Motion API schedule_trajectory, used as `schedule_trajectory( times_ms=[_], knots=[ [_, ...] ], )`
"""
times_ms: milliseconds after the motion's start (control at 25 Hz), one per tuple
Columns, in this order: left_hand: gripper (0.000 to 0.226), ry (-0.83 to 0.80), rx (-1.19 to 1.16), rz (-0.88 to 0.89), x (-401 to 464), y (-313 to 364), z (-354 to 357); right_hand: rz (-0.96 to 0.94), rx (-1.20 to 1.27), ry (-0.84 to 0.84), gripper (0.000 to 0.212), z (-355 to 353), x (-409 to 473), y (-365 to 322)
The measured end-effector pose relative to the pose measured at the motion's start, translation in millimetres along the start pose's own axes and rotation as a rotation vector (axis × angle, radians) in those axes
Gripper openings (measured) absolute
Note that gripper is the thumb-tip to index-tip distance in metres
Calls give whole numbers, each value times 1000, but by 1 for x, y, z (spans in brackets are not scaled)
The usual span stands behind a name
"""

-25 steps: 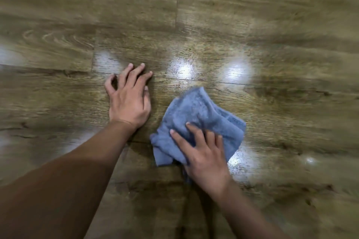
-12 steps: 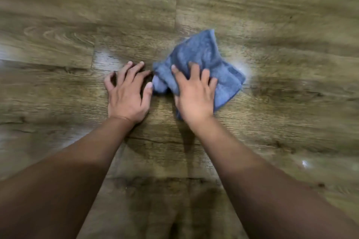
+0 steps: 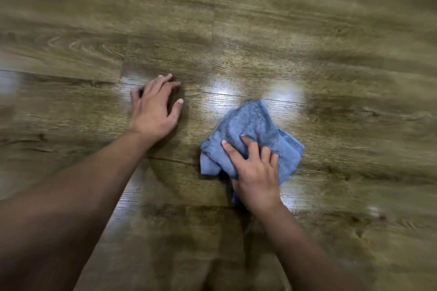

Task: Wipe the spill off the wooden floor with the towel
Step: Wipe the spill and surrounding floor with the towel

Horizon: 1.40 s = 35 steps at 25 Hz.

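From where I sit watching the head view, my left hand (image 3: 153, 111) lies palm down on the wooden floor (image 3: 307, 30), fingers loosely spread and holding nothing, its fingertips reaching a seam between planks. Just right of it the boards show two bright glossy patches (image 3: 222, 90); I cannot tell whether they are wet sheen or only lamp glare, as the picture is blurred. Further right and nearer to me, the blue towel (image 3: 253, 123) sits crumpled on the floor, well apart from the left hand. My right hand (image 3: 255, 172) presses flat on the towel's near half, fingers splayed over the cloth rather than curled round it, with the towel's far corner sticking out beyond the fingertips.
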<state>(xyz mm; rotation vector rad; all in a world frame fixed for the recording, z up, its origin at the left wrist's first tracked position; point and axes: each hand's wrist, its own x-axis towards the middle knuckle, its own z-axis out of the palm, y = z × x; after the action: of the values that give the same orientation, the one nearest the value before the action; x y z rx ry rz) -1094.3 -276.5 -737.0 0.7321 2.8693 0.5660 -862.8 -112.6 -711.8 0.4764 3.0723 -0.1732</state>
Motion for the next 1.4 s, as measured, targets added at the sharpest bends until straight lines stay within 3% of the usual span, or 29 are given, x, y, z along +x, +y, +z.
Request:
schedule_trajectory(
  times_ms=[160, 320, 480, 600, 760, 960, 1040, 1200, 1320, 1400],
  knots=[
    [66, 75, 153, -388, -3, -54, -9, 111, 37, -9, 69, -4, 43, 21],
    [69, 89, 203, -380, -5, -56, 0, 337, -9, 107, 65, -5, 124, 35],
    [69, 95, 208, -392, -6, -57, 1, 523, -41, 124, 52, -4, 221, 6],
    [68, 94, 203, -387, -6, -55, 0, 335, -59, 45, 57, -4, 241, -38],
    [63, 99, 157, -389, -7, -53, -4, -11, -13, 17, 62, 1, 167, -88],
    [61, 116, 144, -387, -6, -52, -6, -293, -5, -74, 63, -4, 67, -16],
    [62, 109, 158, -395, -6, -53, -6, -238, -30, -41, 63, -12, 64, 28],
    [63, 107, 182, -396, -7, -53, -4, 104, -38, 68, 56, -17, 126, 62],
    [62, 115, 182, -390, -6, -53, -3, 328, -44, 119, 55, -11, 199, 25],
    [61, 114, 182, -392, -6, -53, -3, 312, -50, 91, 57, -2, 229, -24]
  ],
)
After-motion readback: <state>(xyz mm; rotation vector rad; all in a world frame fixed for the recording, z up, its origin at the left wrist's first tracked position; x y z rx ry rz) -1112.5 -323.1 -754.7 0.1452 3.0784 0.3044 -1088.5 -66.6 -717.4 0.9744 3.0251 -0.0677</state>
